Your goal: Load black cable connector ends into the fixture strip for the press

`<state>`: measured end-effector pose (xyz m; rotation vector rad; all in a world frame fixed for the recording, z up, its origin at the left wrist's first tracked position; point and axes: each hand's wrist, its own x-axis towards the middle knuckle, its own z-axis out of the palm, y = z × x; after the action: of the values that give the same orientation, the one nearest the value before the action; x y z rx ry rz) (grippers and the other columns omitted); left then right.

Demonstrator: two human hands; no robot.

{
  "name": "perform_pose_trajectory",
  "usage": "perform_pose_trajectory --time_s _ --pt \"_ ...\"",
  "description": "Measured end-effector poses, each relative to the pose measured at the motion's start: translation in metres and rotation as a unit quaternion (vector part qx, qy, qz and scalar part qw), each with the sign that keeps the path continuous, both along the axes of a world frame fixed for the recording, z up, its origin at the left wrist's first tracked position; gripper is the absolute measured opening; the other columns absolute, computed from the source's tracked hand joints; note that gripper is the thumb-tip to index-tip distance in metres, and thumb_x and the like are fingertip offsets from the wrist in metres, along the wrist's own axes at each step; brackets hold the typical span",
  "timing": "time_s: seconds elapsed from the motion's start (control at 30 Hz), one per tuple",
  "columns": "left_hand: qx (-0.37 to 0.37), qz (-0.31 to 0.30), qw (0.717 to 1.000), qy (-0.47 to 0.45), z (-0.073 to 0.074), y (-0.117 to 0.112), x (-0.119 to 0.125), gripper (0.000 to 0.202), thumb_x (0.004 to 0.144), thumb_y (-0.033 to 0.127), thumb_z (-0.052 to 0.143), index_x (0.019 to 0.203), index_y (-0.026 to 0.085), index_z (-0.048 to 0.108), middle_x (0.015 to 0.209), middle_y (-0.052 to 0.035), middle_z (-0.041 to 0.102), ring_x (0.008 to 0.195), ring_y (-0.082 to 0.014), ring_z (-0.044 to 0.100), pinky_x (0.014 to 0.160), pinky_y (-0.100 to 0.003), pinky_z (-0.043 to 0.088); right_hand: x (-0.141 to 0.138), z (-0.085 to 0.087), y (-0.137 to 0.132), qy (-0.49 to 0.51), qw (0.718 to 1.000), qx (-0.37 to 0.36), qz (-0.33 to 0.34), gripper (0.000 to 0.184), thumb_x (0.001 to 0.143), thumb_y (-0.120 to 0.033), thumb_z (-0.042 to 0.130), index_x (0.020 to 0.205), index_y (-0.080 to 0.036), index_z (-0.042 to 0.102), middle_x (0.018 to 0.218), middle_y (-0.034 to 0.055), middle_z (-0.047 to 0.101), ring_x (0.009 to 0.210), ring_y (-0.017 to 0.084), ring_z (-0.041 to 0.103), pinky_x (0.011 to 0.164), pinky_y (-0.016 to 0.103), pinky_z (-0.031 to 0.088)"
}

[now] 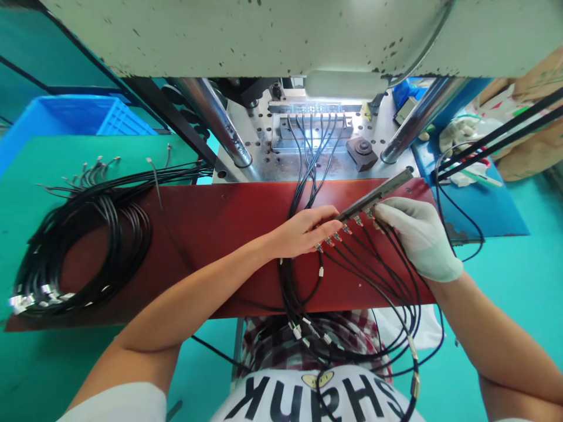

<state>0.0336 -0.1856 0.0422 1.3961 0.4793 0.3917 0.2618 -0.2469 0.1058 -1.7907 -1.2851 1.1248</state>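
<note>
A narrow grey metal bar [379, 192] lies slanted over the dark red board [211, 228]. Several black cables [373, 275] end in small metal connectors [341, 232] lined along the bar's lower edge. My bare left hand [305, 231] pinches the bar's near end, fingers closed on it by the connectors. My right hand [420, 234], in a white glove, curls around the cables and connectors further up the bar. The cables loop down toward my lap.
A press machine [281, 35] stands behind the board, with two steel columns [215, 120] and a fixture [312, 126] holding more black cables. A coiled bundle of black cables [79, 246] lies left. A blue crate [65, 120] sits far left; white gloves [457, 132] right.
</note>
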Motion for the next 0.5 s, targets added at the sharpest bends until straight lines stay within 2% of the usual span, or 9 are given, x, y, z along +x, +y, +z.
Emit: perform_pose_trajectory --time_s 0.13,0.2,0.27,0.33,0.4,0.43,0.5 --pt "0.053 0.013 0.998 0.005 0.002 0.0 0.004 0.037 0.099 0.049 0.044 0.093 0.013 0.049 0.069 0.0039 0.043 0.052 -0.0032 0.044 0.048 -0.015 0.037 -0.001 -0.003 0.0 -0.067 0.997 0.024 0.021 0.036 0.093 -0.049 0.059 0.081 -0.016 0.068 0.078 0.0037 0.06 0.071 0.014 0.051 0.059 0.026 0.038" --pt "0.049 0.025 0.998 -0.001 0.002 0.0 0.006 0.037 0.099 0.049 0.045 0.093 0.012 0.049 0.07 0.0037 0.044 0.052 -0.0032 0.044 0.048 -0.015 0.036 0.0 -0.006 -0.003 -0.157 0.983 0.091 0.025 0.031 0.094 -0.044 0.058 0.09 -0.016 0.07 0.081 0.0041 0.062 0.073 0.015 0.054 0.063 0.027 0.042" --pt "0.036 0.031 0.999 -0.007 0.002 -0.001 0.007 0.037 0.099 0.049 0.045 0.094 0.012 0.049 0.071 0.0031 0.047 0.052 -0.0035 0.044 0.049 -0.015 0.037 0.001 -0.007 -0.007 -0.276 0.937 0.215 0.014 0.024 0.09 -0.037 0.063 0.098 -0.016 0.072 0.09 0.0063 0.064 0.079 0.016 0.058 0.071 0.03 0.047" --pt "0.031 0.035 0.999 -0.007 0.001 -0.002 0.006 0.037 0.099 0.049 0.045 0.094 0.013 0.05 0.071 0.0027 0.049 0.051 -0.0036 0.045 0.049 -0.016 0.037 0.001 -0.007 -0.013 -0.399 0.863 0.31 0.027 0.023 0.084 -0.032 0.07 0.1 -0.016 0.074 0.095 0.0088 0.063 0.083 0.02 0.058 0.076 0.034 0.048" --pt "0.032 0.037 0.999 -0.007 0.001 -0.003 0.005 0.037 0.099 0.05 0.045 0.095 0.013 0.05 0.072 0.0027 0.05 0.051 -0.0036 0.046 0.048 -0.016 0.037 0.001 -0.006 -0.019 -0.499 0.8 0.325 0.069 0.022 0.081 -0.033 0.073 0.097 -0.019 0.076 0.091 0.0092 0.062 0.083 0.023 0.057 0.076 0.039 0.045" --pt "0.031 0.039 0.999 -0.007 0.001 -0.004 0.005 0.038 0.099 0.05 0.045 0.095 0.013 0.05 0.071 0.0028 0.05 0.051 -0.0036 0.045 0.047 -0.016 0.036 0.0 -0.005 -0.021 -0.535 0.779 0.315 0.09 0.021 0.081 -0.034 0.073 0.097 -0.021 0.076 0.089 0.0088 0.063 0.082 0.024 0.057 0.076 0.04 0.043" --pt "0.027 0.041 0.999 -0.009 0.0 -0.005 0.004 0.037 0.099 0.05 0.045 0.096 0.013 0.051 0.07 0.003 0.049 0.05 -0.0038 0.045 0.047 -0.016 0.036 -0.003 -0.004 -0.023 -0.569 0.758 0.3 0.11 0.02 0.083 -0.035 0.071 0.1 -0.024 0.075 0.089 0.0075 0.065 0.081 0.024 0.057 0.076 0.041 0.04"
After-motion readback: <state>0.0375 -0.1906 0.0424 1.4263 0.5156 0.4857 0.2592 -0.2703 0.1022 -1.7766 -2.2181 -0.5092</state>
